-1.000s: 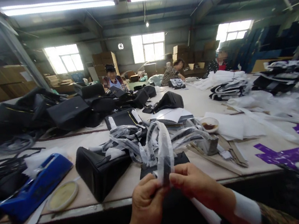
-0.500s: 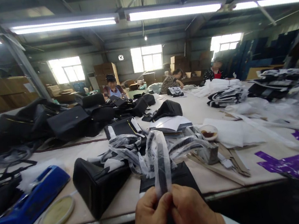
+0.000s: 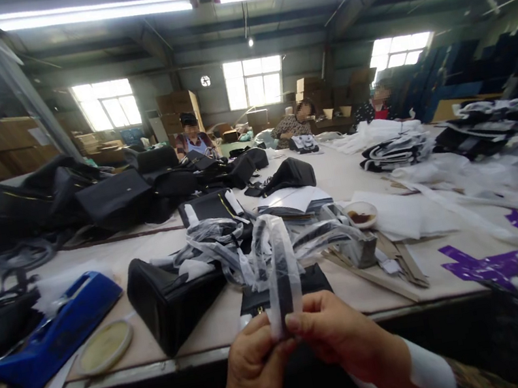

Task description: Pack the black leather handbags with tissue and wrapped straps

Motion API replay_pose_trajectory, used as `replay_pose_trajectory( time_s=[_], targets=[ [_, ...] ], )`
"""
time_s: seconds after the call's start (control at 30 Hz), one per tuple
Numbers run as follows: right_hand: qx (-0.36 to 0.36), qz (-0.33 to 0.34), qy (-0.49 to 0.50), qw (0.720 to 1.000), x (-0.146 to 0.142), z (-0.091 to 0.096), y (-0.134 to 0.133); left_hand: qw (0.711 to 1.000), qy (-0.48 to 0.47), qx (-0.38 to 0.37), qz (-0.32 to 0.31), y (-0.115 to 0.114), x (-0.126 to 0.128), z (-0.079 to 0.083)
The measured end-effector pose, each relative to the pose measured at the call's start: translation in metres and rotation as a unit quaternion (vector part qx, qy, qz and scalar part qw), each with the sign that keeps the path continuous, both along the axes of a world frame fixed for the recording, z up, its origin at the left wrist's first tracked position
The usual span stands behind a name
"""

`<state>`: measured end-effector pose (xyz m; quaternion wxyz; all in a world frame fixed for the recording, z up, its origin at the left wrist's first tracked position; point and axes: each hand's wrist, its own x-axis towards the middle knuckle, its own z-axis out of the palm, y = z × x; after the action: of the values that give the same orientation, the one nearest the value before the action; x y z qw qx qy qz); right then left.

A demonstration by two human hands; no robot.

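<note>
The plastic-wrapped strap [image 3: 279, 270] is a black band in a clear sleeve, and you hold it upright in front of you, just past the near edge of the table [image 3: 166, 352], with its looped top rising above your knuckles. Your left hand [image 3: 255, 367] and your right hand [image 3: 335, 333] meet at its lower end, thumbs and fingers of both pinched tight on the sleeve, the two hands touching each other. Right behind the strap a flat black piece [image 3: 316, 279] lies on the table, and beyond that a tangle of wrapped straps [image 3: 216, 237] like yours. To your left a black bag [image 3: 172, 298] lies on its side near that tangle; further left sit a round yellowish disc [image 3: 104, 345] and a blue tape dispenser [image 3: 53, 331]. To your right a small bowl [image 3: 360, 215] stands among white sheets, with purple tape marks [image 3: 484, 265] near the table's edge. A heap of black bags [image 3: 106, 200] covers the far left, and three people [image 3: 194, 140] sit at the far end
</note>
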<state>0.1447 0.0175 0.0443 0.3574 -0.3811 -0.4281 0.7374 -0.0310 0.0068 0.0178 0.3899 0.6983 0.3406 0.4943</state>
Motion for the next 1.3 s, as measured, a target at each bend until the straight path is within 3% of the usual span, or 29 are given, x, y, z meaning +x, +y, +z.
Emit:
replay_pose_trajectory(
  time_s=[0.1,0.17,0.23,0.3,0.37,0.47,0.5,0.53,0.57,0.6,0.63,0.7,0.73,0.77,0.83,0.9,1.0,1.07,1.13,1.2,1.27,1.3],
  targets=[
    [-0.052,-0.034,0.038,0.997,-0.007,-0.002,-0.002,0.999,0.029,0.025,-0.006,-0.002,0.000,-0.005],
    [-0.041,-0.040,0.028,0.998,-0.010,-0.001,-0.002,0.999,0.033,0.010,-0.016,-0.001,-0.004,-0.004],
    [0.034,-0.038,-0.025,0.998,-0.010,0.001,-0.002,0.998,0.022,-0.050,-0.044,0.002,-0.010,0.000],
    [0.184,-0.041,-0.128,0.974,-0.009,0.000,-0.002,0.983,-0.025,-0.163,-0.077,0.005,-0.015,0.002],
    [0.365,-0.057,-0.247,0.896,-0.009,-0.007,-0.002,0.946,-0.116,-0.290,-0.083,0.009,-0.015,0.001],
    [0.564,-0.071,-0.369,0.736,-0.011,-0.022,-0.003,0.881,-0.241,-0.404,-0.044,0.013,-0.007,-0.004],
    [0.595,-0.071,-0.385,0.702,-0.011,-0.026,-0.003,0.869,-0.268,-0.415,-0.030,0.013,-0.003,-0.005],
    [0.610,-0.069,-0.388,0.688,-0.011,-0.028,-0.003,0.864,-0.284,-0.416,-0.020,0.013,-0.001,-0.005],
    [0.604,-0.066,-0.379,0.698,-0.011,-0.028,-0.003,0.866,-0.288,-0.409,-0.013,0.013,0.000,-0.005],
    [0.574,-0.061,-0.358,0.734,-0.010,-0.026,-0.003,0.875,-0.279,-0.397,-0.010,0.012,0.001,-0.004],
    [0.522,-0.052,-0.322,0.788,-0.009,-0.024,-0.002,0.890,-0.256,-0.378,-0.007,0.011,0.001,-0.002],
    [0.354,-0.031,-0.210,0.911,-0.006,-0.016,0.001,0.932,-0.183,-0.312,0.006,0.008,-0.001,0.001],
    [0.251,-0.024,-0.144,0.957,-0.005,-0.013,0.004,0.952,-0.142,-0.270,0.015,0.007,-0.002,0.002],
    [0.154,-0.019,-0.081,0.985,-0.004,-0.011,0.006,0.967,-0.107,-0.228,0.027,0.005,-0.002,0.003],
    [0.009,-0.017,0.008,1.000,-0.005,-0.008,0.009,0.984,-0.067,-0.162,0.043,0.001,-0.001,0.003],
    [-0.051,-0.023,0.038,0.998,-0.008,-0.007,0.010,0.989,-0.056,-0.129,0.046,-0.002,0.000,0.001],
    [-0.011,-0.022,0.009,1.000,-0.012,-0.004,0.006,0.988,-0.040,-0.149,0.011,-0.002,-0.005,-0.001],
    [0.100,-0.014,-0.065,0.993,-0.014,-0.002,0.003,0.964,-0.091,-0.245,-0.046,0.002,-0.011,-0.001],
    [0.274,-0.012,-0.180,0.945,-0.014,-0.004,0.001,0.905,-0.200,-0.364,-0.094,0.008,-0.016,-0.001],
    [0.453,0.001,-0.285,0.845,-0.013,-0.011,0.001,0.843,-0.281,-0.447,-0.108,0.014,-0.019,-0.002],
    [0.562,0.019,-0.343,0.753,-0.012,-0.018,0.003,0.815,-0.310,-0.481,-0.095,0.017,-0.018,-0.003],
    [0.580,0.029,-0.353,0.734,-0.010,-0.021,0.004,0.812,-0.318,-0.482,-0.083,0.017,-0.017,-0.003]
  ],
)
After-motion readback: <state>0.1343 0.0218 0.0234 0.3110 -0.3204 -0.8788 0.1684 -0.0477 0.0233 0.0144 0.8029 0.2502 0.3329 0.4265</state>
